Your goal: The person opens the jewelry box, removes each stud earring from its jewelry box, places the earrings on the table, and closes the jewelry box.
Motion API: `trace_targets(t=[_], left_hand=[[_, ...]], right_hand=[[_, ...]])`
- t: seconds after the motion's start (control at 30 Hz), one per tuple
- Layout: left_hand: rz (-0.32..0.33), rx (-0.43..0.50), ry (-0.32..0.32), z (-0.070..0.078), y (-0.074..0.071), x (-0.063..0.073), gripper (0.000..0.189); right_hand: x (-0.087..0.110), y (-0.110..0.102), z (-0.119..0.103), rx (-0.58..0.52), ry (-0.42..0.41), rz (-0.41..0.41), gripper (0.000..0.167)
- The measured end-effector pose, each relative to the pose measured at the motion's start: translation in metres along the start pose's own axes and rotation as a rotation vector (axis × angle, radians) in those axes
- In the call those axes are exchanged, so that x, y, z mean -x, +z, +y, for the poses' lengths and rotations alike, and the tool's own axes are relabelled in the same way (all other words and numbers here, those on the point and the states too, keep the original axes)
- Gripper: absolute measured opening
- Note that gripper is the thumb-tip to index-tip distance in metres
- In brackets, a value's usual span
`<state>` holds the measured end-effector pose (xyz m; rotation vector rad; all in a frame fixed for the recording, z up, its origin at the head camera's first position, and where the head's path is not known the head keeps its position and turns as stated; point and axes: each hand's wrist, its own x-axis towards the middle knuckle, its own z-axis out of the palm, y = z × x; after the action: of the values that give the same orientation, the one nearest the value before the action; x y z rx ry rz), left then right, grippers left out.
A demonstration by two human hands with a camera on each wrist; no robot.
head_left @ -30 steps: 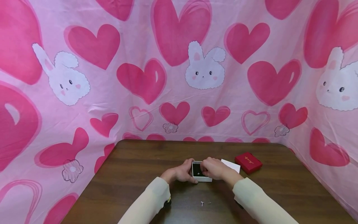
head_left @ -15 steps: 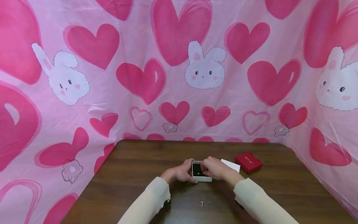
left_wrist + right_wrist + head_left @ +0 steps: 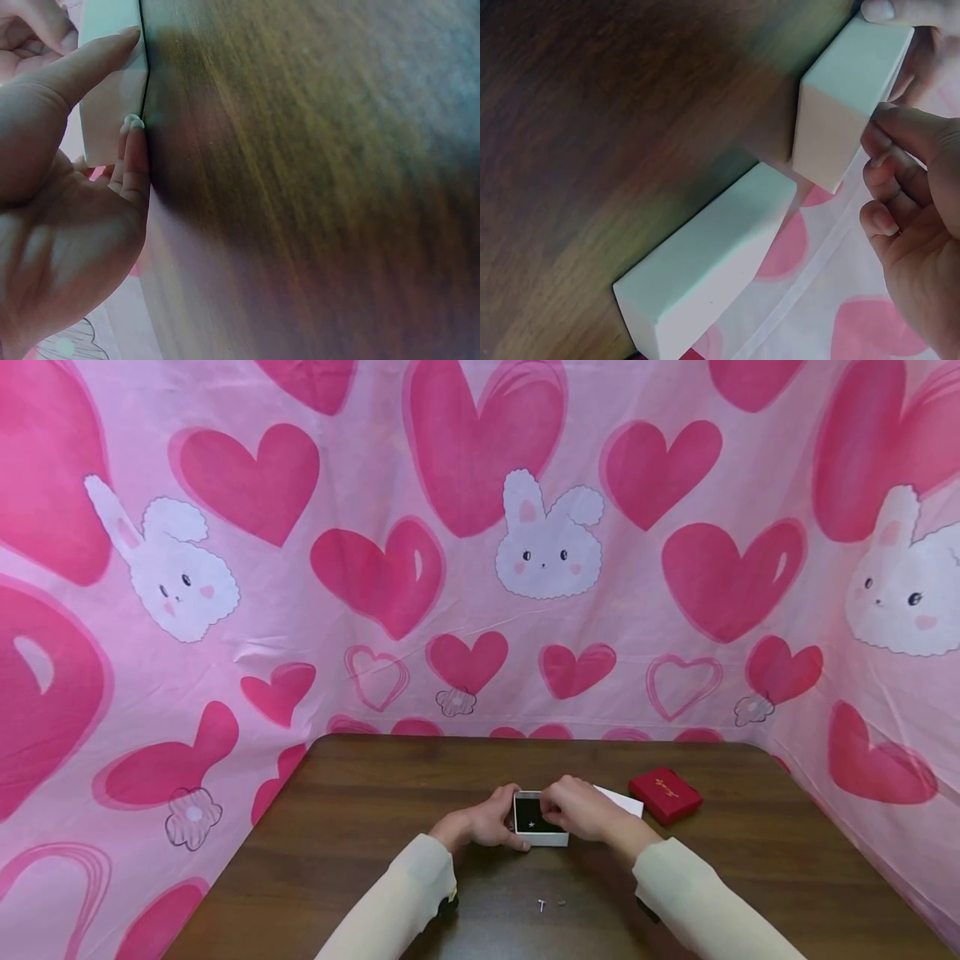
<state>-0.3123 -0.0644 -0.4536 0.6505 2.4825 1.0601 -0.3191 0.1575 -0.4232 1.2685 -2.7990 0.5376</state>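
Note:
A small white box (image 3: 546, 840) with a black insert (image 3: 528, 810) stands open-topped on the table. A tiny star-shaped piece (image 3: 532, 825) shows on the insert. My left hand (image 3: 491, 821) grips the box from its left side; in the left wrist view, the thumb lies along one wall (image 3: 112, 94) and the fingers touch another. My right hand (image 3: 579, 810) reaches over the box's right part with curled fingers. In the right wrist view, its thumb and index fingertips (image 3: 885, 112) dip behind the rim, so whatever they touch or pinch is hidden.
A white lid-like box part (image 3: 626, 799) lies just right of the box, partly behind my right hand. Beyond it sits a red box (image 3: 666, 795) with gold lettering. Nearer me on the brown table (image 3: 360, 860) are a tiny silver T-shaped piece (image 3: 542, 905) and a smaller gold-coloured bit (image 3: 561, 902).
My right hand has risen slightly, and its sleeve has shifted a little to the right. The left hand and the white box keep their place.

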Motion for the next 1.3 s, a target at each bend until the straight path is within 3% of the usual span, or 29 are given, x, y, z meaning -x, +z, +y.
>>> trace_targets(t=[0.33, 0.53, 0.93, 1.3], left_hand=[[0.009, -0.004, 0.018, -0.001, 0.000, -0.001, 0.079], [0.015, 0.001, 0.016, -0.001, 0.001, -0.002, 0.079], [0.006, 0.010, 0.003, -0.001, 0.000, -0.001, 0.079], [0.013, 0.005, 0.004, -0.002, 0.002, -0.001, 0.081]], right_hand=[[0.004, -0.011, -0.001, -0.009, -0.046, 0.057, 0.009], [0.010, -0.015, -0.006, -0.076, -0.031, 0.016, 0.005], [0.024, -0.012, -0.016, -0.095, -0.080, -0.045, 0.006], [0.034, 0.001, -0.026, -0.132, -0.083, -0.110, 0.005]])
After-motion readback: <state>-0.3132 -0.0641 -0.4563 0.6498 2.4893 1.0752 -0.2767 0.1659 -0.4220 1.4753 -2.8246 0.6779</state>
